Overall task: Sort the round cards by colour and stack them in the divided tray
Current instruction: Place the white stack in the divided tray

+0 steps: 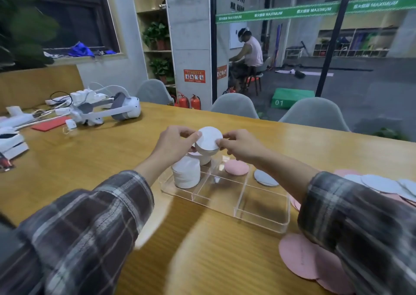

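Together, the left hand (174,141) and right hand (239,145) pinched a stack of white cards (208,142) by its edges above the divided tray (261,218).

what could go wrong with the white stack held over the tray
The held white stack, pinched at its edges by the left hand and right hand, could slip and scatter. The tall white pile in the tray stands above the wall and might topple if more lands on it. The right sleeve may drag loose pink cards.
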### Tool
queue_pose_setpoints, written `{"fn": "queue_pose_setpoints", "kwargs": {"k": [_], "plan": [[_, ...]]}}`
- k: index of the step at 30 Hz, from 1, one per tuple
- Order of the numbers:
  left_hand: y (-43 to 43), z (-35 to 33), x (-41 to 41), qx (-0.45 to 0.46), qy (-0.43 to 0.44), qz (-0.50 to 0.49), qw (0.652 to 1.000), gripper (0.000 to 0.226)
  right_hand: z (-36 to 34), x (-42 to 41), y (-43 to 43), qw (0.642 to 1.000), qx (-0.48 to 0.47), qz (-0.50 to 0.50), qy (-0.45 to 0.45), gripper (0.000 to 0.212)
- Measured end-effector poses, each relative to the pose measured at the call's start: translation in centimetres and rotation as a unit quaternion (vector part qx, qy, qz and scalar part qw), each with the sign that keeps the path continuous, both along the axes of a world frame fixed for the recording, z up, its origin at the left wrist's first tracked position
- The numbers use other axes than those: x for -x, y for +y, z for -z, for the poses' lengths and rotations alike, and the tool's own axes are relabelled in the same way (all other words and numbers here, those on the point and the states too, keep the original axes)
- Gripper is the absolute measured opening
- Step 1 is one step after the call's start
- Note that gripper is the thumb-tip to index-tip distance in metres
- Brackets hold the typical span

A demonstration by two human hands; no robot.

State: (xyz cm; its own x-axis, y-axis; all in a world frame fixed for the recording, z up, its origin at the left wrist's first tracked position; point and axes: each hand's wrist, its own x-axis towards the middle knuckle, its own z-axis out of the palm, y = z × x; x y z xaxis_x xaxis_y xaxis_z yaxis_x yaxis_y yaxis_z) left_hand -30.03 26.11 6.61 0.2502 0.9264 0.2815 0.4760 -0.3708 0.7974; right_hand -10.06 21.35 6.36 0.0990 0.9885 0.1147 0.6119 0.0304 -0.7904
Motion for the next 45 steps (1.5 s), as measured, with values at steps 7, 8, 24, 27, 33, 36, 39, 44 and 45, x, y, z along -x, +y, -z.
{"fn": "queue_pose_setpoints", "kwargs": {"k": [7,8,24,27,33,36,39,44,45], "plan": [[2.9,0.9,0.3,0.008,0.024,-0.041,0.999,0.020,1.0,1.4,3.4,0.999,0.028,0.001,0.027,0.030],[3.1,1.1,0.3,0.006,0.022,-0.044,0.999,0.019,1.2,1.5,3.8,0.999,0.031,0.001,0.026,0.030],[3.7,3.1,2.3,0.034,0.009,0.002,0.999,0.033,3.3,1.5,4.2,0.994,0.010,-0.064,-0.087,0.039],[3.5,3.1,2.4,0.023,0.027,0.002,0.999,0.069,3.5,1.7,4.4,0.994,-0.016,-0.046,-0.101,0.041],[3.4,3.3,2.3,0.022,0.041,0.006,0.999,0.060,3.5,1.9,4.4,0.986,-0.026,-0.053,-0.159,0.038],[3.3,2.9,2.3,0.046,0.031,0.009,0.998,0.056,3.4,2.1,4.4,0.980,-0.023,-0.045,-0.191,0.040],[2.7,2.0,2.1,0.053,0.052,0.013,0.997,0.055,3.0,2.0,3.9,0.978,-0.028,-0.034,-0.205,0.053],[0.8,0.8,0.9,-0.069,0.071,-0.035,0.994,0.039,1.2,0.1,1.2,0.978,-0.055,-0.020,-0.199,0.068],[0.3,0.5,0.5,-0.091,0.082,-0.031,0.992,0.037,0.8,-0.4,0.5,0.978,-0.056,-0.018,-0.201,0.067]]}}
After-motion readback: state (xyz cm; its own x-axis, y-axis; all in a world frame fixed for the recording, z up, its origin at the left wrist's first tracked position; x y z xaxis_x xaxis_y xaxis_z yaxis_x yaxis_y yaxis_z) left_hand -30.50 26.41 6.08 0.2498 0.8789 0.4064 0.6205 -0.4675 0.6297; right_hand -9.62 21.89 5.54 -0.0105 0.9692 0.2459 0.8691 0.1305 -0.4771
